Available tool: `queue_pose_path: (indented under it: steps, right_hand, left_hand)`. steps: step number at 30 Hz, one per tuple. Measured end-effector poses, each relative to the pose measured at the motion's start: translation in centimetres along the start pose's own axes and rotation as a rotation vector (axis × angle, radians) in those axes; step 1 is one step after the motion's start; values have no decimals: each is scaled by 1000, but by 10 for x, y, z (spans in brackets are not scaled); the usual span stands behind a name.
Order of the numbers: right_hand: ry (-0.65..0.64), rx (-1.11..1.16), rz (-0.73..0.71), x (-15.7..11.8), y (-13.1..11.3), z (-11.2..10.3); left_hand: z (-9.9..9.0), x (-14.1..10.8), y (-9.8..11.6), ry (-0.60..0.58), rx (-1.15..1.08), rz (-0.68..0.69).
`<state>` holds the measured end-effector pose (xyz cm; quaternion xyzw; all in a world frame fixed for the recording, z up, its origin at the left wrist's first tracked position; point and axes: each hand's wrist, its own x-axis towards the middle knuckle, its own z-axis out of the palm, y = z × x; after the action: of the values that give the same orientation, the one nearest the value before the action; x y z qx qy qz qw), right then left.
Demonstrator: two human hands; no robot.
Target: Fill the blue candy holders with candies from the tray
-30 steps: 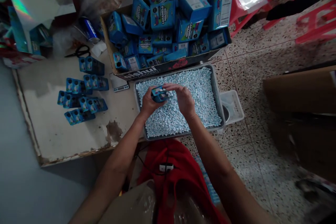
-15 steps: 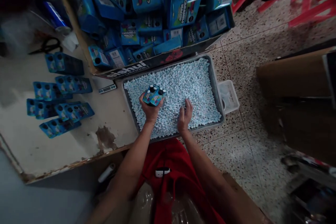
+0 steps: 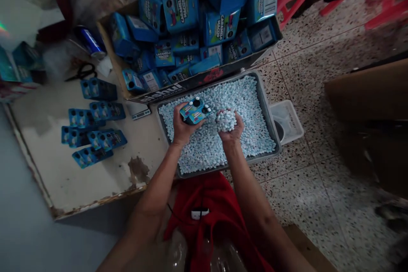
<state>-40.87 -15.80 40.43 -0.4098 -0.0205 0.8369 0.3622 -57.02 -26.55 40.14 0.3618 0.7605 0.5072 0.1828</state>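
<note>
My left hand (image 3: 182,129) is closed around small blue candy boxes (image 3: 195,111), with a few white candies at their tops. Cupped palm up, my right hand (image 3: 234,131) holds a heaped handful of pale candies (image 3: 225,120). Both hands are over a grey tray (image 3: 276,148) filled with loose light-blue and white candies (image 3: 204,157). The handful is just right of the boxes, apart from them.
Behind the tray stands a carton (image 3: 204,77) heaped with blue boxes. Rows of small blue boxes (image 3: 108,110) stand on the worn table (image 3: 105,174), near scissors (image 3: 83,71), a can (image 3: 91,42) and a small scale (image 3: 140,111). A clear plastic container (image 3: 291,121) is right of the tray.
My right hand has come up out of the candies, turned palm up, with a heaped handful in it. The boxes in my left hand are now closer to it. The view has shifted slightly.
</note>
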Motion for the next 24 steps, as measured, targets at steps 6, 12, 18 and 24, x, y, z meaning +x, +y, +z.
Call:
queue_pose_path:
  steps: [6,12,18,24]
  right_hand:
    - [-320,-146,-203,-44,-10,77]
    - [-398,-410,-342,-56,-3,105]
    - [-363,-495,-327,-65,13,112]
    - [-419,-539,-310,-67,18,110]
  left_hand:
    - [-45,2,6,-240,71,45]
    - [-50,-4,18,-275,137,29]
    - [-62,-9,19,-248,175,34]
    - [-53,-15,7,-185,73,-72]
